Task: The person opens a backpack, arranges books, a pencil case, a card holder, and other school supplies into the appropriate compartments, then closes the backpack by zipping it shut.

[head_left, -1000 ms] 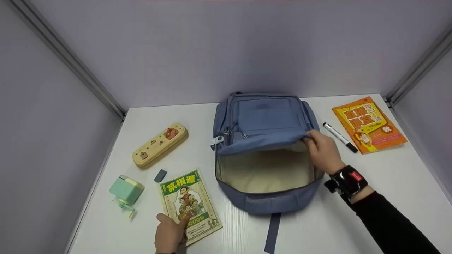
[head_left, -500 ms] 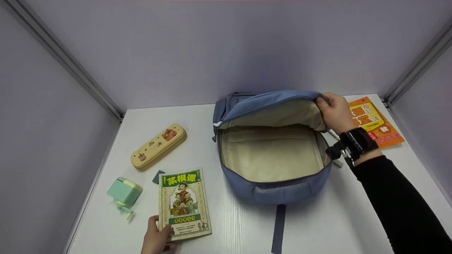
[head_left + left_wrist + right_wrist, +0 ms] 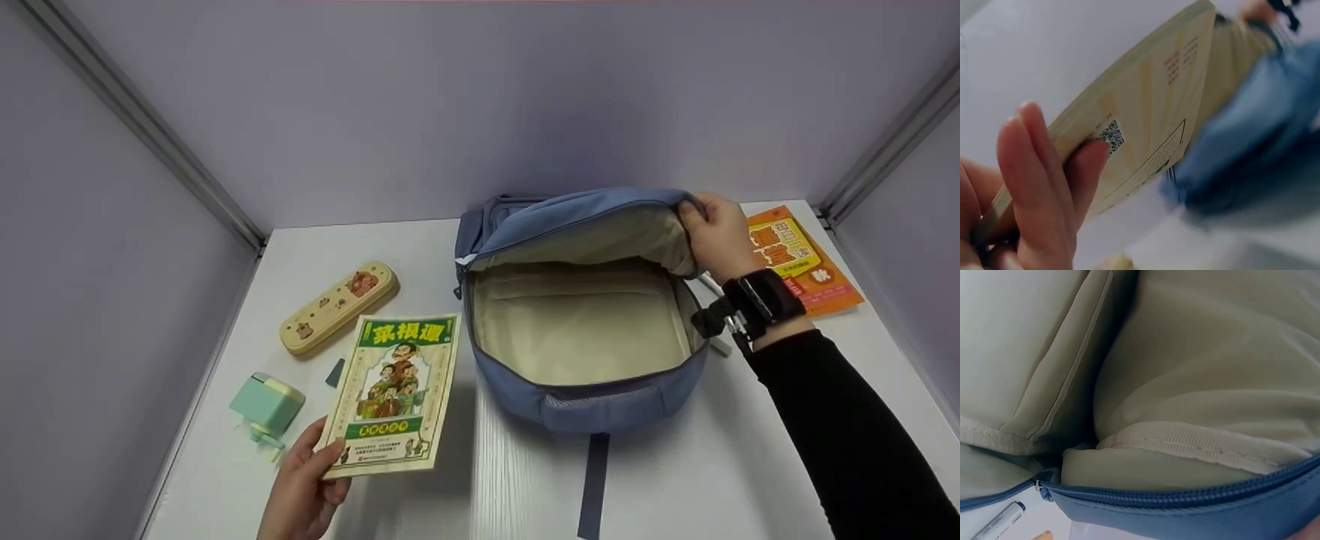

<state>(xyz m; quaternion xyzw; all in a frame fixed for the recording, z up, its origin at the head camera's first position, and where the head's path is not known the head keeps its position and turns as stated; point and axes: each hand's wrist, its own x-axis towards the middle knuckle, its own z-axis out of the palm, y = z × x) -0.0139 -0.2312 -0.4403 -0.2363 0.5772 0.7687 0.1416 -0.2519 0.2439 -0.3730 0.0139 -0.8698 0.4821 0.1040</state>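
Observation:
My left hand (image 3: 304, 480) grips a green-and-cream book (image 3: 394, 397) by its lower left corner, thumb on the front cover and fingers behind. The book is raised over the table, and its back cover with a QR code (image 3: 1112, 138) faces the left wrist view. A blue backpack (image 3: 600, 412) lies unzipped at the middle of the table. Pinching the edge of its flap (image 3: 592, 214), my right hand (image 3: 716, 236) holds the bag wide apart. The beige lining (image 3: 1213, 354) fills the right wrist view, with the zipper (image 3: 1185, 498) along the flap's edge.
To the left lie a yellow pencil case (image 3: 337, 309), a mint pencil sharpener (image 3: 268, 405) and a dark eraser (image 3: 335, 373) partly behind the book. An orange book (image 3: 806, 262) and a marker (image 3: 1002, 523) are right of the bag. A strap (image 3: 594, 487) trails toward the front.
My right hand has lifted the backpack's flap up and back, widening its mouth. My left hand has picked the book up off the table and raised it, tilting its cover.

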